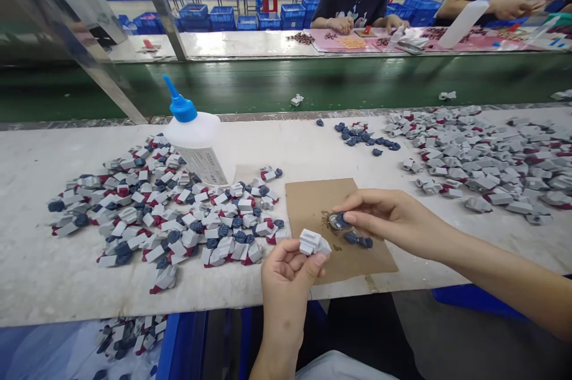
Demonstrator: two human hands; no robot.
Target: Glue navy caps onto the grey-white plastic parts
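My left hand (288,276) is closed on a small grey plastic part (313,243), held just in front of the table's near edge. My right hand (393,219) pinches a small dark blue piece (338,221) and presses it into a wet glue puddle (328,222) on a brown cardboard sheet (313,201). Two more blue pieces (358,240) lie on the cardboard beside the hand. A glue bottle (199,142) with a blue nozzle stands behind and to the left.
A heap of assembled grey, red and blue parts (170,207) lies on the left, a heap of grey and red parts (487,156) on the right, and loose blue pieces (364,137) behind. A green conveyor belt (268,85) runs beyond. Two other people work at the far table (232,43).
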